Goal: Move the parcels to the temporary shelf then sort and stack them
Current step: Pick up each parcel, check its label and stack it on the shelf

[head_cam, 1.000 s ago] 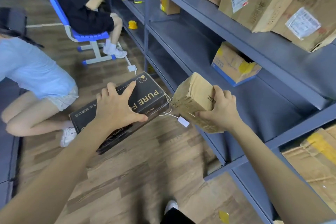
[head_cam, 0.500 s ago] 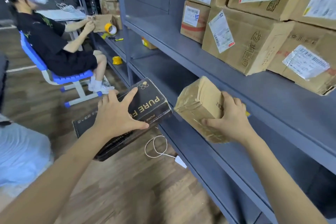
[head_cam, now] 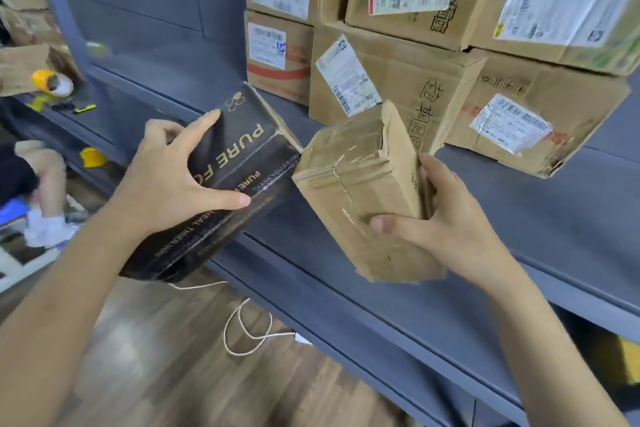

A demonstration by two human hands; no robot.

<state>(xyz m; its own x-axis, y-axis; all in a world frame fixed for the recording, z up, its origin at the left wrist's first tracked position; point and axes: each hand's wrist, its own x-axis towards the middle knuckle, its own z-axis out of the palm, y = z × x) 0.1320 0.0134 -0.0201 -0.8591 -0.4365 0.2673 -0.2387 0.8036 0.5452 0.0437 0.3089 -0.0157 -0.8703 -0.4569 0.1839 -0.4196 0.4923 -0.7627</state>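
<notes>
Even, soft indoor light falls from above, with no hard shadows. A dull sheen sits on the tape of the brown parcel [head_cam: 360, 191] and on the wooden floor [head_cam: 145, 357] at the lower left of the frame. The left edge is smeared with motion blur; straight shelf [head_cam: 519, 204] lines bow toward the corners from the wide lens.

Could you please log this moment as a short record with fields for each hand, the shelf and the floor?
left hand: grips black box, tilted, at the shelf edge
right hand: grips taped cardboard parcel, held above the shelf
grey shelf: stacked labelled cartons at the back, bare space in front
floor: looped white string below the black box
</notes>
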